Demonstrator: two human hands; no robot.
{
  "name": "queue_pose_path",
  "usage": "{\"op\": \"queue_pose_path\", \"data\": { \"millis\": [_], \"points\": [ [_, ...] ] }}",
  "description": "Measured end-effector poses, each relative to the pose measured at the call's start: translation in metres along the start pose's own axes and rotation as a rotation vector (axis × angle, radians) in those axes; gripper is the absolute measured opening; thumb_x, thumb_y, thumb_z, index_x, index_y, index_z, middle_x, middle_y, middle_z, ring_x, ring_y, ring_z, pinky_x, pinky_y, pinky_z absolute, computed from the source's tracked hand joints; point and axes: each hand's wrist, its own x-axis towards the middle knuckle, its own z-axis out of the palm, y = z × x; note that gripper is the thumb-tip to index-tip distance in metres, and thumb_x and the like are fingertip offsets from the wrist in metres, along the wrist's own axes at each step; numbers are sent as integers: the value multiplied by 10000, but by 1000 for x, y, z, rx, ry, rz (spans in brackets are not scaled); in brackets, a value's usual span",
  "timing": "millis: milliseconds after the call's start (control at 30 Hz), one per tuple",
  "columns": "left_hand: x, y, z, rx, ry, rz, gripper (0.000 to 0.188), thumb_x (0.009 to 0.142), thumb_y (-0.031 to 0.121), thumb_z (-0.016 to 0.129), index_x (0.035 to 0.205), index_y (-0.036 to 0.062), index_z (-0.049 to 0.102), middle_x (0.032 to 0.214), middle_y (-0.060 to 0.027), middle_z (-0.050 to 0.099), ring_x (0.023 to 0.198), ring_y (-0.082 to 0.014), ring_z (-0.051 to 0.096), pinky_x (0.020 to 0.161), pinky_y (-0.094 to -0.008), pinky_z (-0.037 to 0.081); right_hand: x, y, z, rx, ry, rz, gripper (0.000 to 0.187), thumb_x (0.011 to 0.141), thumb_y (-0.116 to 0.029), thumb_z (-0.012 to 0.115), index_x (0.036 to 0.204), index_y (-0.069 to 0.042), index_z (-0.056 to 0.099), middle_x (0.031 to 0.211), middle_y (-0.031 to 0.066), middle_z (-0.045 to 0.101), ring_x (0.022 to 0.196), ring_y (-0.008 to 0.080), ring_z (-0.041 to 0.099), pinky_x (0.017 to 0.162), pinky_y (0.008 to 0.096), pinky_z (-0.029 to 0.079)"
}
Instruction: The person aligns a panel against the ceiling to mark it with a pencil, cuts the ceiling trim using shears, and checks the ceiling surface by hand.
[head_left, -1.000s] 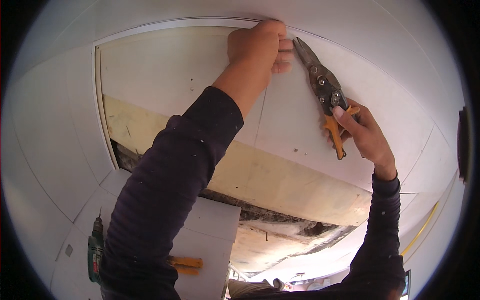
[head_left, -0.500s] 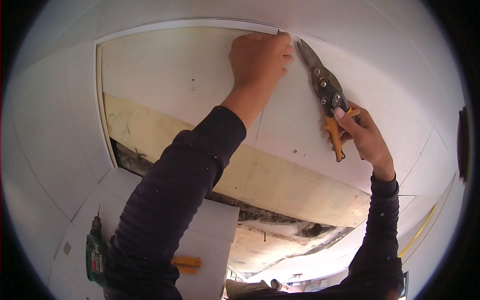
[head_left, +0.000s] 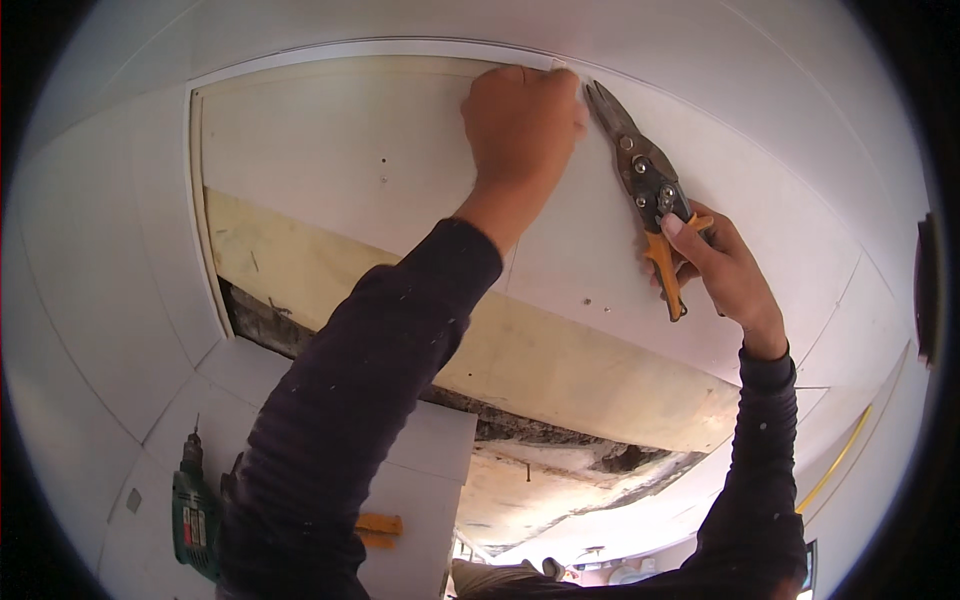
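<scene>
My left hand [head_left: 525, 120] is closed at the far edge of the pale panel [head_left: 300, 130], its fingers pinching a thin white trim strip [head_left: 400, 48]. The fingertips are mostly hidden behind the knuckles. In my right hand [head_left: 730, 265] is a pair of tin snips [head_left: 645, 170] with dark metal jaws and orange grips. Their jaw tips are slightly apart and point toward the trim, just right of my left hand. My right thumb lies on the snips near the pivot, with fingers around the grips.
A green power drill [head_left: 192, 505] with a bit lies at the lower left. An orange object [head_left: 380, 528] is partly covered by my left sleeve. A ragged dark gap [head_left: 560, 440] runs below the yellowish board [head_left: 560, 345], with a nail [head_left: 528, 472] nearby.
My left hand has turned slightly, its fingers now curled more tightly against the trim strip. The snips have shifted a little to the left, their tips closer to that hand.
</scene>
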Motion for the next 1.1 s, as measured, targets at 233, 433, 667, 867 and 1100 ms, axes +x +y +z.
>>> {"op": "queue_pose_path", "data": {
  "millis": [233, 433, 667, 867, 1100],
  "points": [
    [-11, -1, -23, 0, -95, -35, 241, 958, 182, 710, 941, -59, 707, 830, -139, 769, 681, -185, 747, 582, -315, 570, -1, -4, -1, -10, 32, 33, 535, 1088, -492, 685, 1237, 22, 680, 957, 86, 748, 816, 159, 736, 687, 299, 590],
    [-6, -1, -29, 13, -140, -78, 294, 1015, 256, 663, 1109, -22, 689, 940, -137, 787, 743, -220, 763, 658, -354, 600, 5, -13, -6, -13, -62, 63, 573, 1078, -511, 688, 1252, 34, 657, 949, 105, 752, 808, 184, 751, 709, 319, 617],
    [-22, -9, -42, 141, -97, 49, 272, 986, 173, 623, 1144, -36, 698, 810, -131, 764, 626, -190, 707, 610, -348, 563, 6, -27, -8, -61, -44, 44, 585, 1074, -531, 684, 1196, 41, 662, 930, 121, 755, 804, 199, 768, 686, 327, 627],
    [-17, -22, -62, 362, -192, 232, 316, 1005, 152, 720, 1297, 31, 709, 863, -58, 734, 706, -110, 664, 618, -288, 519, 10, -36, -7, -111, -3, 27, 583, 1069, -541, 687, 1168, 34, 669, 927, 116, 757, 796, 193, 763, 670, 314, 620],
    [-23, -26, -73, 335, -275, 192, 293, 1036, 156, 721, 1317, 73, 720, 881, -15, 713, 795, -106, 670, 705, -263, 521, 16, -44, -12, -163, -34, 57, 589, 1051, -548, 712, 1185, 25, 675, 879, 87, 728, 747, 176, 743, 651, 299, 605]
  ]
}}
